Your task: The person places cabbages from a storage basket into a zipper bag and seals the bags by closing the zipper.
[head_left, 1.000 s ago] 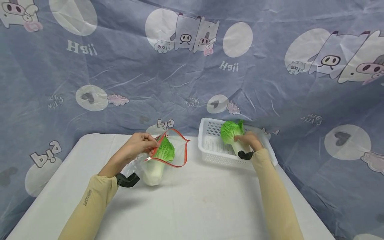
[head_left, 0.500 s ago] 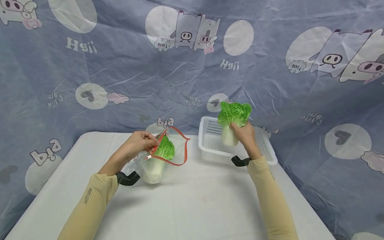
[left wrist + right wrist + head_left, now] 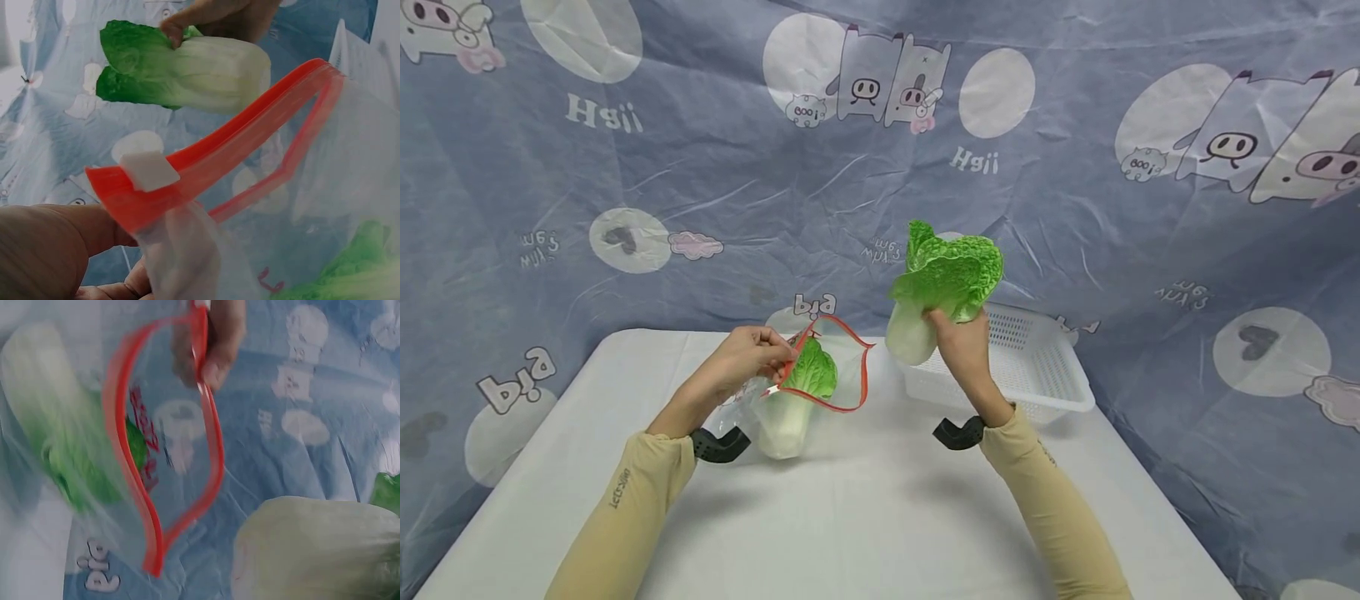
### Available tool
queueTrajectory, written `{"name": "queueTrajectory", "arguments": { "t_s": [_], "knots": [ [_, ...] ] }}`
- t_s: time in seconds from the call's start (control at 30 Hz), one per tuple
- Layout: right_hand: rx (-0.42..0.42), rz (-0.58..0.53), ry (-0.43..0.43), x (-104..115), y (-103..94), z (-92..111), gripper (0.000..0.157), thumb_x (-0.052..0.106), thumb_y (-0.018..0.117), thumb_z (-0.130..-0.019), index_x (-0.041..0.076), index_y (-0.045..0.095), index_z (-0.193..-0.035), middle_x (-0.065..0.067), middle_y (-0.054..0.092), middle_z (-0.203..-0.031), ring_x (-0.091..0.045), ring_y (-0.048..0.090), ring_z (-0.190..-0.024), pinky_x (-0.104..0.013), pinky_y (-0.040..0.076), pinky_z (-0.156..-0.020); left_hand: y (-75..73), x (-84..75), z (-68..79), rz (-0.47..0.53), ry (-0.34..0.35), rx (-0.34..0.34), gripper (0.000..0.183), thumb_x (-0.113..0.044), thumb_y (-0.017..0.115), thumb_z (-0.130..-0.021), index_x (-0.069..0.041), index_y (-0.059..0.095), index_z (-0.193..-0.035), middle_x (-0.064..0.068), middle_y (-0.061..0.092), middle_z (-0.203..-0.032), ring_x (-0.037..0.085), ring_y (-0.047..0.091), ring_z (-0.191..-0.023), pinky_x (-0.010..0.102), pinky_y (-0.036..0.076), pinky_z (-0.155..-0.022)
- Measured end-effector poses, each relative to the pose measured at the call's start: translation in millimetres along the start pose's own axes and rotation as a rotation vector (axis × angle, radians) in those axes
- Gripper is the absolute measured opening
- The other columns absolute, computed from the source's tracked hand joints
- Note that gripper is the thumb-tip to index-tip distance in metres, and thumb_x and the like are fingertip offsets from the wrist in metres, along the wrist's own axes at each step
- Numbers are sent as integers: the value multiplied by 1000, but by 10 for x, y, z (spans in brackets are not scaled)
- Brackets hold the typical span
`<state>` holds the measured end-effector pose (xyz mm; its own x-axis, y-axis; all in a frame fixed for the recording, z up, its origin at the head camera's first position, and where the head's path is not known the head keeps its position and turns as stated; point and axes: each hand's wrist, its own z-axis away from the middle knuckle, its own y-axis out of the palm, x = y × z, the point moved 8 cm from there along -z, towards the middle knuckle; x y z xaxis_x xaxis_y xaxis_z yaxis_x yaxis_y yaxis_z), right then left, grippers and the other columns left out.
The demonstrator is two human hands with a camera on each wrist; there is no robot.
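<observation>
My left hand (image 3: 751, 357) pinches the rim of a clear zip bag (image 3: 206, 169) with a red zip strip and a white slider (image 3: 149, 170). The bag's mouth gapes toward the right. Inside it lies one napa cabbage (image 3: 786, 425), its green leaves toward the mouth. With my right hand (image 3: 961, 346) I grip a second napa cabbage (image 3: 946, 275) in the air, right of the bag and over the basket's left end. Its pale base points down and left, the leaves up. In the right wrist view that pale base (image 3: 312, 547) shows close beside the bag mouth.
A white perforated plastic basket (image 3: 1037, 367) stands at the back right of the white-covered table (image 3: 865, 517). Behind the table hangs a blue-grey cloth (image 3: 722, 167) printed with cartoon pigs. A black wrist mount (image 3: 958, 433) sits on my right wrist.
My right hand has lifted the second cabbage up out of the basket and carried it left toward the bag, tilting its base leftward. The left hand and the bag have stayed put.
</observation>
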<state>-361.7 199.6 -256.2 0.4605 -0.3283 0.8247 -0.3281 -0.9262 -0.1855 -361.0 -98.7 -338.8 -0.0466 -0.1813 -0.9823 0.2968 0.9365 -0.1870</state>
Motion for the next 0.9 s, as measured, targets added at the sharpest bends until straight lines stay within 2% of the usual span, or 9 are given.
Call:
{"name": "queueTrajectory", "arguments": {
  "t_s": [0.07, 0.2, 0.4, 0.57, 0.77, 0.9],
  "knots": [
    [9, -33, 0, 48, 116, 70, 45, 7, 69, -78, -5, 54, -119, -21, 61, -109, -25, 59, -100, -33, 49, -88, -11, 8, -9, -1, -1, 0, 18, -10, 61, -92, 7, 59, -99, 5, 63, -75, 14, 60, -60, 32, 57, -66],
    [38, -83, -16, 74, 352, 186, 50, 9, 69, -77, -4, 52, -122, -21, 61, -111, -29, 59, -102, -42, 49, -94, -26, 0, -16, 7, 4, -1, 17, -9, 60, -92, 7, 59, -98, 4, 63, -74, 14, 60, -59, 31, 56, -66],
    [81, -64, 23, 47, 662, 352, 49, 16, 69, -77, 0, 52, -120, -16, 63, -108, -25, 61, -99, -38, 51, -89, -32, -8, -1, 12, -1, 0, 17, -10, 60, -92, 5, 58, -98, 4, 62, -74, 14, 61, -59, 32, 57, -66],
    [199, -28, 96, -28, 894, 483, 51, 22, 70, -82, 3, 51, -125, -15, 62, -116, -27, 60, -108, -43, 49, -95, -43, 5, 5, 18, -11, -6, 17, -11, 62, -92, 4, 58, -97, 4, 61, -74, 14, 60, -59, 32, 57, -66],
    [286, 29, 176, -173, 1062, 587, 44, 26, 72, -82, 12, 58, -122, -7, 66, -117, -20, 61, -110, -38, 49, -95, -84, -2, 14, 20, -16, -20, 17, -10, 63, -91, 5, 58, -97, 5, 61, -72, 14, 60, -60, 33, 57, -66],
    [351, 48, 215, -213, 1122, 638, 38, 28, 71, -81, 16, 63, -117, -2, 69, -109, -14, 61, -98, -33, 50, -88, -121, -11, 29, 9, -22, -29, 18, -11, 62, -91, 5, 58, -99, 5, 61, -72, 14, 60, -60, 33, 57, -67]
  ]
}}
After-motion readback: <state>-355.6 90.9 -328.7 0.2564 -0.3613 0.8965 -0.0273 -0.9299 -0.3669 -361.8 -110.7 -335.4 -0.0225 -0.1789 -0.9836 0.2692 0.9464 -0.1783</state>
